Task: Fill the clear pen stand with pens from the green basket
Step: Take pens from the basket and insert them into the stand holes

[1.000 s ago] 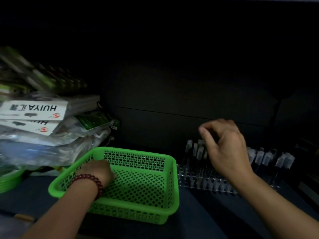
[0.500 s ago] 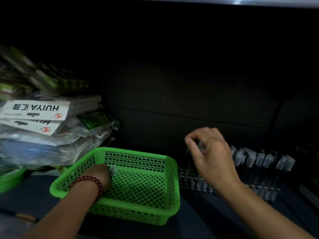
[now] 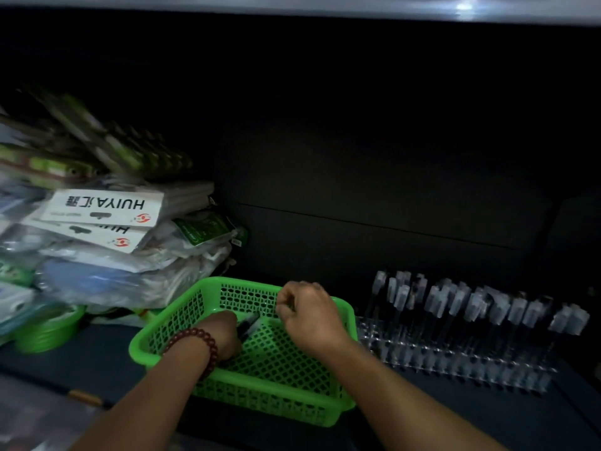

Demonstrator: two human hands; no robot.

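The green basket (image 3: 325, 415) stands on the dark shelf at the centre. My left hand (image 3: 224, 333), with a bead bracelet on its wrist, is down inside the basket and grips a dark pen (image 3: 249, 323) that sticks out toward the right. Over the basket's far right part hovers my right hand (image 3: 309, 317) with its fingers curled; I see nothing in it. To the right of the basket sits the clear pen stand (image 3: 455, 369), with several clear-capped pens (image 3: 439, 301) upright in it.
A tall pile of packaged stationery (image 3: 104, 206) leans at the left, close to the basket's back corner. A green round container (image 3: 48, 330) lies under it. A dark back wall and a shelf board (image 3: 292, 8) overhead close in the space.
My right hand has left the pen stand and swung left to above the basket. My left hand has stayed in the basket and now shows a pen in its grip.
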